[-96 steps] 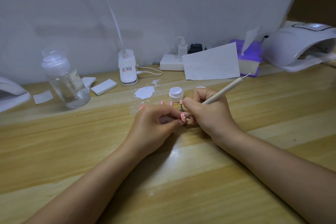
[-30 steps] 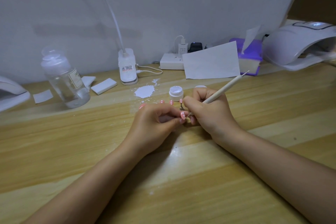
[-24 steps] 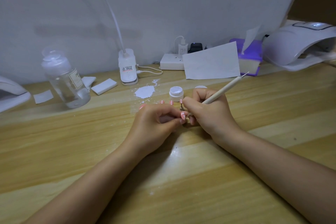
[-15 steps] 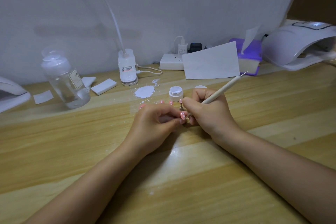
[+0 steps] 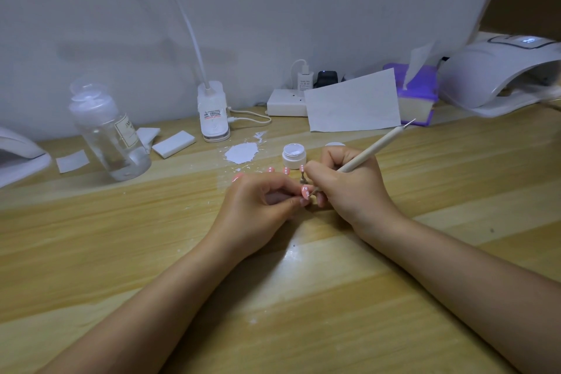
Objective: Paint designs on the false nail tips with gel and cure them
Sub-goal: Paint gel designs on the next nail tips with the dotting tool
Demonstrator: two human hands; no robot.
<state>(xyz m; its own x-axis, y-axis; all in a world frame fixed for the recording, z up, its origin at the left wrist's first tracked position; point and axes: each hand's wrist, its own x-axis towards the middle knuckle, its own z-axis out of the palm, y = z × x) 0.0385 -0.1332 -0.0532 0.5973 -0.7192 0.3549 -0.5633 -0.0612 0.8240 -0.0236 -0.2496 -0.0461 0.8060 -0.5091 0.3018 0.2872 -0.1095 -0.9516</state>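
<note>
Head view. Both my hands meet at the middle of the tabletop (image 5: 151, 240). My left hand (image 5: 258, 209) has its fingers curled, pinching the pink nail tip (image 5: 305, 192) between thumb and forefinger (white dots show on its face). My right hand (image 5: 349, 182) grips the dotting pen (image 5: 372, 149) like a pencil, shaft slanting up to the right, working end down at the held tip; contact too small to tell.

Just behind the hands, more pink nail tips (image 5: 270, 169) stand in a row on small stands. The open gel jar (image 5: 293, 156) sits right behind them. A white smear (image 5: 241, 152) lies left of the jar.

Far right edge: the curing lamp (image 5: 498, 76). Left: a clear bottle (image 5: 109, 130), white pads (image 5: 173, 144). Back wall: power strip (image 5: 287, 106), paper sheet (image 5: 352, 103), purple tissue box (image 5: 420, 91).
</note>
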